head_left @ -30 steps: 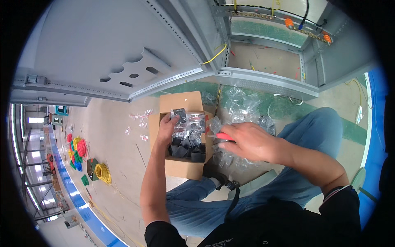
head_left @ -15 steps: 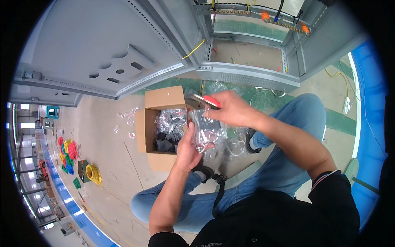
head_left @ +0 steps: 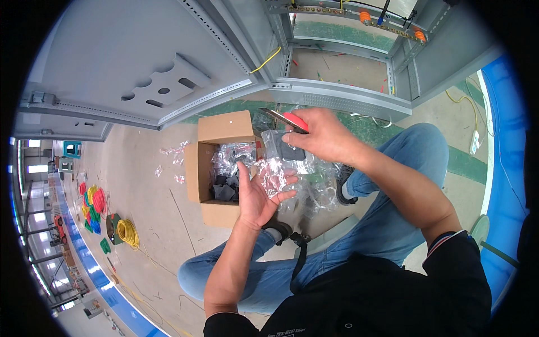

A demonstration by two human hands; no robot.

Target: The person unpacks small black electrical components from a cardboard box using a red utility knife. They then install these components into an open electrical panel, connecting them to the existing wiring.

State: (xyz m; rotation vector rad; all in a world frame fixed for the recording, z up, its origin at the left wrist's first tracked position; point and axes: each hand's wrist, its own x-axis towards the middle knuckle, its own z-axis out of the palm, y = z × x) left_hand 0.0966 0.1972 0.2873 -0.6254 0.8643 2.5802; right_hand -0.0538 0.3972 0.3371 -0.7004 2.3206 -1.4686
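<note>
My right hand is closed around a red-handled utility knife, its blade pointing up and to the left. The same fingers pinch the edge of a clear plastic bag with a flat dark grey piece in its upper part. Below the bag, my left hand is open, palm up with fingers spread. To its left stands an open cardboard box holding dark grey pieces and clear bags.
More crumpled clear plastic lies on the floor between my feet. Ahead rises a grey metal cabinet with its door swung out to the left. Coiled yellow cable and colored bundles lie far left.
My left hand has let go of the bag and spread its fingers. The bag now hangs from my right hand, and the knife blade shows more clearly.
</note>
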